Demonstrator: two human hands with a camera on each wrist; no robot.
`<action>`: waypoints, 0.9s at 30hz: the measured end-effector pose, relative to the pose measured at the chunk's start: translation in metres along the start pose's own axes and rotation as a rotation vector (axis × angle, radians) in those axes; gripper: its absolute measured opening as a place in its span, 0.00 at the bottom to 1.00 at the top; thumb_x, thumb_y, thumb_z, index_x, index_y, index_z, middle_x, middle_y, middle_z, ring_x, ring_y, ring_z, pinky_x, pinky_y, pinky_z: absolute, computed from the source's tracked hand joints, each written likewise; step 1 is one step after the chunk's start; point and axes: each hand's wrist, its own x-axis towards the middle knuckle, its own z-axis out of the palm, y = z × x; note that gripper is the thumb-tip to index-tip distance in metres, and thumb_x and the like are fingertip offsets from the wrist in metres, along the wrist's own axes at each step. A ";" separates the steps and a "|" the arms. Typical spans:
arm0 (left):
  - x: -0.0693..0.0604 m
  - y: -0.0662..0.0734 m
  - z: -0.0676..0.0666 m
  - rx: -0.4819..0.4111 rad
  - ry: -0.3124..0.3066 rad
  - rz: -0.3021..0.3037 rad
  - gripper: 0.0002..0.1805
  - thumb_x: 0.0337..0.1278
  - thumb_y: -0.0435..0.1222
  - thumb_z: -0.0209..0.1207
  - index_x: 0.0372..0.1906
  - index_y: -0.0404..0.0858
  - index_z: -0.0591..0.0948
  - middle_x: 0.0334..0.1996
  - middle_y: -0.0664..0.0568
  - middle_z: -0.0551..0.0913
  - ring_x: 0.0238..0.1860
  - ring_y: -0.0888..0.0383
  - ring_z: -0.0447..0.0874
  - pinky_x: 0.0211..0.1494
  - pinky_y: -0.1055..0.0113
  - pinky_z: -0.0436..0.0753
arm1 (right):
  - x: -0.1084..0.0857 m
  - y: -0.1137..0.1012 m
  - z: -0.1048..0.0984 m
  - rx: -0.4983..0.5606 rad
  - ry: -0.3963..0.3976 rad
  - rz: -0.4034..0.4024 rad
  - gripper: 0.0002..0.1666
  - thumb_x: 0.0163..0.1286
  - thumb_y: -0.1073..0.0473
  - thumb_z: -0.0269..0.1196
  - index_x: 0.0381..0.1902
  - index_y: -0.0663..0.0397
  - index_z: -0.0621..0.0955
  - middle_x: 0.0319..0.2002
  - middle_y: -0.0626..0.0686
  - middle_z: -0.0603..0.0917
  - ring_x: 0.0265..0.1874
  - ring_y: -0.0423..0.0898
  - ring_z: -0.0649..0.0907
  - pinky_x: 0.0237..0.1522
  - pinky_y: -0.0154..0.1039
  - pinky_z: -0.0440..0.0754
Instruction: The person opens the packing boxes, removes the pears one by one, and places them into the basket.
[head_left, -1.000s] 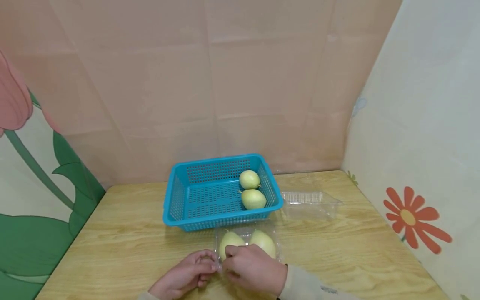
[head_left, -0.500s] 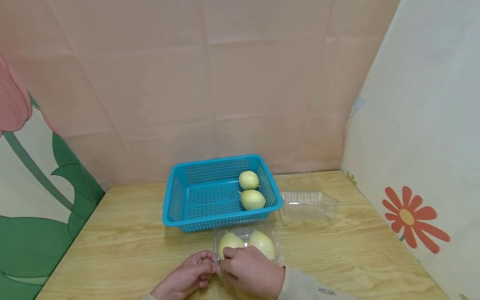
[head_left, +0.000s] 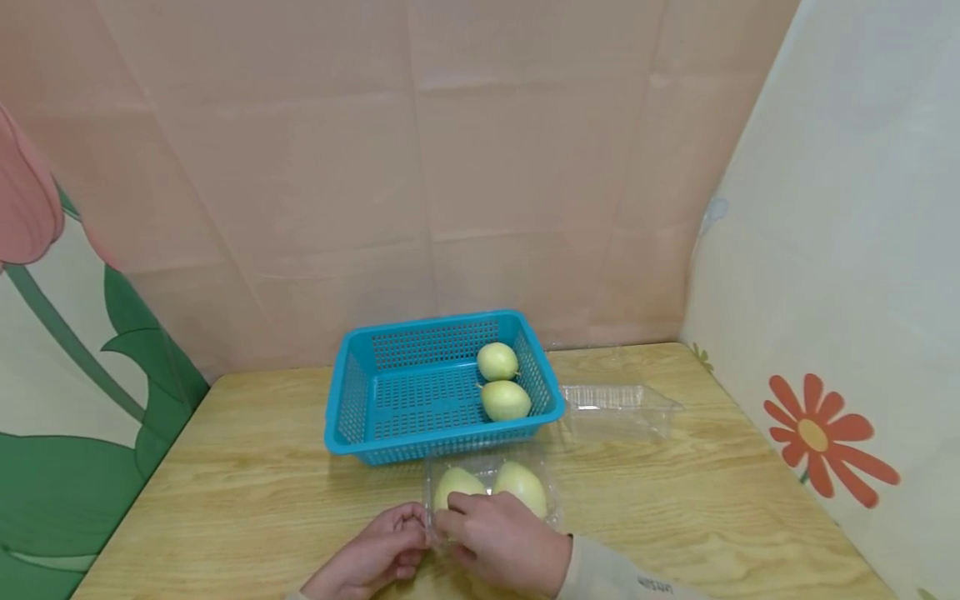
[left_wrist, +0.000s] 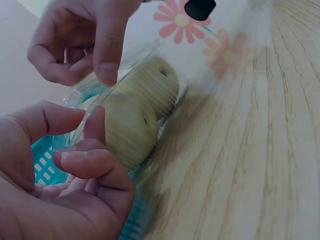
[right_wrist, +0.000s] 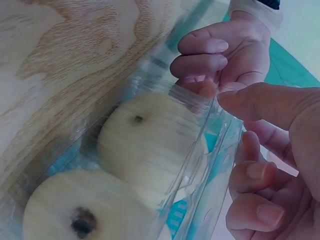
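Observation:
A clear plastic box point(head_left: 552, 492) holding two pale green pears point(head_left: 520, 487) is at the table's front, lid over them. My left hand point(head_left: 378, 550) pinches the box's left front corner between thumb and forefinger, also seen in the left wrist view, where the hand point(left_wrist: 65, 175) has its other fingers curled. My right hand point(head_left: 506, 537) is at the front edge just beside it. In the right wrist view the thumb of my right hand point(right_wrist: 280, 150) touches the rim of the box point(right_wrist: 200, 175); whether it grips the rim is unclear.
Behind the box stands a blue basket point(head_left: 352, 448) with two pears point(head_left: 506, 401) at its right end. Another clear plastic container point(head_left: 618, 408) lies right of the basket on the wooden table point(head_left: 225, 492). Fabric walls point(head_left: 300, 208) rise at the back and sides.
The box and its pears have shifted very slightly left. My right hand's fingers have moved a little at the front left edge; my left hand stays at the corner.

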 end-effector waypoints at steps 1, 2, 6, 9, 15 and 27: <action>0.000 0.000 0.000 0.001 -0.003 -0.003 0.07 0.60 0.29 0.54 0.39 0.42 0.72 0.23 0.61 0.69 0.20 0.65 0.60 0.26 0.74 0.63 | -0.001 0.000 0.000 0.002 0.003 0.007 0.16 0.55 0.58 0.72 0.37 0.39 0.77 0.29 0.38 0.71 0.22 0.30 0.66 0.18 0.21 0.58; 0.000 0.000 -0.001 0.004 -0.005 -0.006 0.06 0.61 0.29 0.55 0.39 0.42 0.72 0.24 0.61 0.70 0.21 0.65 0.60 0.26 0.74 0.63 | -0.002 0.001 0.000 0.004 0.008 0.015 0.16 0.55 0.58 0.72 0.38 0.39 0.77 0.29 0.38 0.72 0.22 0.30 0.67 0.18 0.21 0.58; -0.001 0.000 -0.003 0.022 -0.018 -0.007 0.05 0.64 0.32 0.56 0.40 0.42 0.73 0.25 0.60 0.70 0.22 0.65 0.60 0.26 0.74 0.64 | -0.007 0.003 -0.001 -0.017 0.039 0.037 0.19 0.54 0.57 0.73 0.41 0.40 0.78 0.30 0.39 0.72 0.22 0.31 0.68 0.18 0.21 0.57; -0.002 0.000 -0.004 0.031 -0.025 -0.004 0.05 0.65 0.32 0.57 0.41 0.42 0.72 0.27 0.59 0.72 0.22 0.65 0.60 0.26 0.74 0.64 | -0.011 0.006 -0.002 -0.037 0.066 0.037 0.20 0.52 0.58 0.73 0.41 0.42 0.78 0.31 0.39 0.71 0.23 0.32 0.69 0.19 0.21 0.57; -0.003 0.001 -0.007 0.034 -0.021 -0.010 0.06 0.65 0.32 0.57 0.42 0.41 0.72 0.31 0.57 0.78 0.22 0.65 0.60 0.25 0.75 0.64 | -0.020 0.015 -0.002 -0.079 0.095 0.034 0.20 0.49 0.57 0.73 0.40 0.42 0.79 0.35 0.41 0.73 0.25 0.33 0.72 0.21 0.21 0.60; -0.006 0.003 -0.012 0.062 -0.053 -0.008 0.08 0.62 0.32 0.58 0.41 0.41 0.70 0.32 0.55 0.82 0.20 0.67 0.61 0.24 0.76 0.63 | -0.034 0.025 -0.006 -0.074 0.056 0.065 0.22 0.49 0.52 0.75 0.43 0.42 0.80 0.41 0.43 0.77 0.27 0.32 0.73 0.21 0.22 0.62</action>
